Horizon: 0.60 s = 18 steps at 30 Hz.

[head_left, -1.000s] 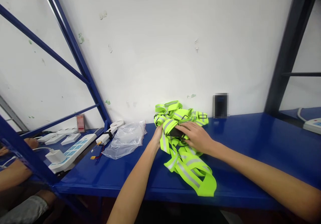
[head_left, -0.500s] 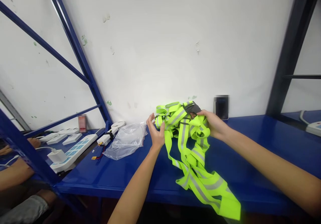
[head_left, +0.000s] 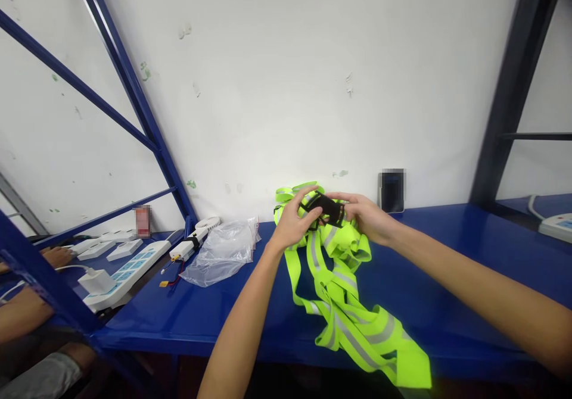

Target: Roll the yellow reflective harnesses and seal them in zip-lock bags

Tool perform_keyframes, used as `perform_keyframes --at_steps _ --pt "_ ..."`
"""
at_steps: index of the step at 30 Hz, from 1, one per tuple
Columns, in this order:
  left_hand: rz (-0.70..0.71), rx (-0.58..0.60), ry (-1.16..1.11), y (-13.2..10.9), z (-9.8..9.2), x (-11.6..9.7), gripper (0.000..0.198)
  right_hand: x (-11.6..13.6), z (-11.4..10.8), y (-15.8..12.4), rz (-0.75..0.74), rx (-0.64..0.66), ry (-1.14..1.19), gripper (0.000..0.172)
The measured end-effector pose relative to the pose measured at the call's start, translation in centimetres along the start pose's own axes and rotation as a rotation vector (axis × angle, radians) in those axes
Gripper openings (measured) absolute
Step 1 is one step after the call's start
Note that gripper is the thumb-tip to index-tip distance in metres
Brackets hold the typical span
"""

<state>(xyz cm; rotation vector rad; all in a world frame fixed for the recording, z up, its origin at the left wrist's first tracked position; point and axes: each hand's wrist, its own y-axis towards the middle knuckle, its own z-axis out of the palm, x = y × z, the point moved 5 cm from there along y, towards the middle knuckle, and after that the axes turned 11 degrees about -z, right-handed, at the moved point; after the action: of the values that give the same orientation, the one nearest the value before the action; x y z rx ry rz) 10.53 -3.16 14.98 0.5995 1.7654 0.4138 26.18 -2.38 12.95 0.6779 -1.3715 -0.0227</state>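
Observation:
A tangle of neon-yellow reflective straps (head_left: 348, 280) with grey stripes lies on the blue table, its lower end hanging over the front edge. Above the heap, a black buckle (head_left: 329, 208) is held between my two hands. My left hand (head_left: 295, 220) pinches its left end between thumb and fingers. At the buckle's right end, the fingers of my right hand (head_left: 364, 215) are closed on it. Parts of the buckle are covered by my fingers.
Left of the straps lie clear plastic bags (head_left: 223, 253) and a white handheld fan (head_left: 196, 241) with wires. A power strip (head_left: 129, 274) and a co-worker's hand (head_left: 58, 257) are further left. A dark phone-like object (head_left: 392, 192) leans on the wall.
My left hand has moved right, from the strap bundle onto the black buckle. My right hand has shifted slightly left, and the buckle is now lower and turned between both hands.

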Motion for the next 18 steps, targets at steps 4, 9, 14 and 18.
perform_keyframes --at_steps 4,9,14,18 --pt "-0.127 -0.093 -0.092 0.5 -1.1 3.4 0.039 -0.1 -2.5 1.0 -0.062 -0.113 -0.285 0.047" --pt "-0.105 -0.287 -0.076 -0.5 -1.2 5.2 0.034 -0.9 -1.8 0.9 -0.144 0.041 -0.765 0.08" --pt "-0.106 -0.45 -0.143 -1.6 -2.2 5.9 0.031 -1.7 -0.3 -0.6 -0.313 0.14 -1.058 0.07" --pt "-0.328 -0.314 -0.388 -1.4 -2.3 7.8 0.04 -1.6 -2.3 0.0 -0.454 0.11 -1.226 0.067"
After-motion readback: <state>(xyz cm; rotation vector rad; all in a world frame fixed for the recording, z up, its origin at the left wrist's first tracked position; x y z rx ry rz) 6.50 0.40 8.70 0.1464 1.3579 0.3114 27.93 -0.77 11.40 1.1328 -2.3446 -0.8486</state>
